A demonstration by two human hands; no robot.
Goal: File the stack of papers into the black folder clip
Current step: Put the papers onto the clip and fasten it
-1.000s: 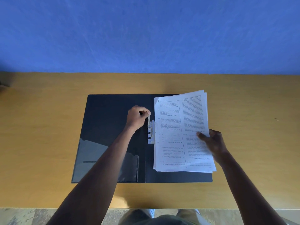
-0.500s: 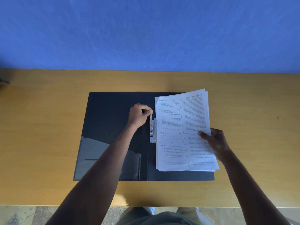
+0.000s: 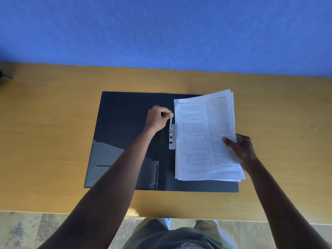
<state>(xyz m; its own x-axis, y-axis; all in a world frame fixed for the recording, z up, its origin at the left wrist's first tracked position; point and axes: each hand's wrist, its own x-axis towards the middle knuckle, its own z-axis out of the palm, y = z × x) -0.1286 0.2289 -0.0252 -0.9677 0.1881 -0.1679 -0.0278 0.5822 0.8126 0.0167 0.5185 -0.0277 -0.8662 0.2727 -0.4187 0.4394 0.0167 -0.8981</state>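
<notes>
Little has changed since a moment ago: the left hand [image 3: 158, 119] still pinches the clip [image 3: 172, 136] lever raised, and the right hand [image 3: 241, 150] still grips the papers' [image 3: 204, 137] right edge. The papers lie on the folder's [image 3: 125, 123] right half, left edge against the clip. Print is unreadable.

In front of me the table [image 3: 53, 141] is a plain yellow-brown wooden top that runs across the whole width of my view. Behind it a blue wall [image 3: 161, 29] fills the upper part, its paint slightly streaked. A small dark object [image 3: 3, 76] sits at the table's far left edge, too cut off to identify. Below the near edge I see a mottled grey floor [image 3: 27, 230] and my greenish trousers [image 3: 179, 236].
</notes>
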